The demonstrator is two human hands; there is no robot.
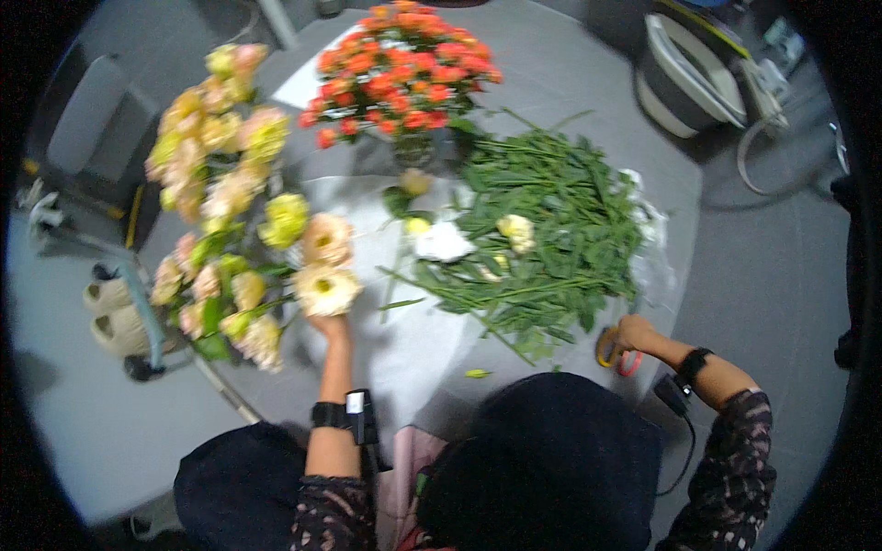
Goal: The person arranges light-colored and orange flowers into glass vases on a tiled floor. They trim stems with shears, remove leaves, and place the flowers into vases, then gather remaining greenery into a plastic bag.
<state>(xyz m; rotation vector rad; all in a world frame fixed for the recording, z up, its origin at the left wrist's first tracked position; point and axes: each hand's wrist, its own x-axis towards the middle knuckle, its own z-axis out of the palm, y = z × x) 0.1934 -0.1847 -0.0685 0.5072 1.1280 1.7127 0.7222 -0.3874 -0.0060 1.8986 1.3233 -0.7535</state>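
My left hand point(331, 324) is raised at the left, right beneath a cream bloom point(326, 288) that hides its fingers; it seems to hold that flower's stem. Beside it spreads a large bunch of yellow and pink ruffled flowers point(231, 189). At the right, my right hand point(635, 335) is on scissors point(606, 346) with one yellow and one red handle loop; their blades are hard to see. Between and beyond my hands lies a broad heap of cut green stems and leaves point(551, 206), with a pale yellow bloom point(517, 233) on it and a white bloom point(443, 242) at its left edge.
Orange-red flowers point(406, 76) stand in a glass vase point(413, 148) at the back. White sheeting point(406, 344) lies under part of the heap. Clear plastic wrap point(651, 241) is at the heap's right. A grey-white tub point(689, 82) stands back right; clogs point(114, 320) are at left.
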